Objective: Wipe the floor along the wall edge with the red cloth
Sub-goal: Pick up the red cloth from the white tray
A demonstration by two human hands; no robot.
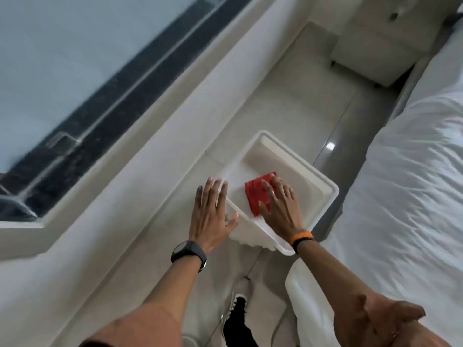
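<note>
Red cloth [258, 196] sits flat inside the white tub [323, 186], just right of centre frame, and the right hand [279, 209] is spread over its lower right part, fingers splayed, palm down on it. No pinch on the fabric that I can see, only a flat press. Left hand [213, 214] is open too, fingers out, laid against the tub's left rim with the thumb hooked near the corner, steadying it by the look of it. The two hands are apart, one on each side of that rim.

So my read: this is the pick-up stage, the wiping itself not yet begun. The floor [295, 86] strip along the wall [140, 186], running from lower left to upper right, shows no cloth on it. Next move calls for the right fingers to curl and gather the cloth, lift it clear of the tub's wall, then carry it left and down to the floor edge.

Hard to call: whether the cloth is wet or dry, and whether the tub holds water, since its inside reads plain white. The tub's near corner is covered by the wrists. Whether the tub rests on the floor or is propped up, I cannot tell. The window [75, 78] at upper left is blurred. A shoe [238, 301] shows at bottom centre, and the bed [413, 171] fills the right side.
</note>
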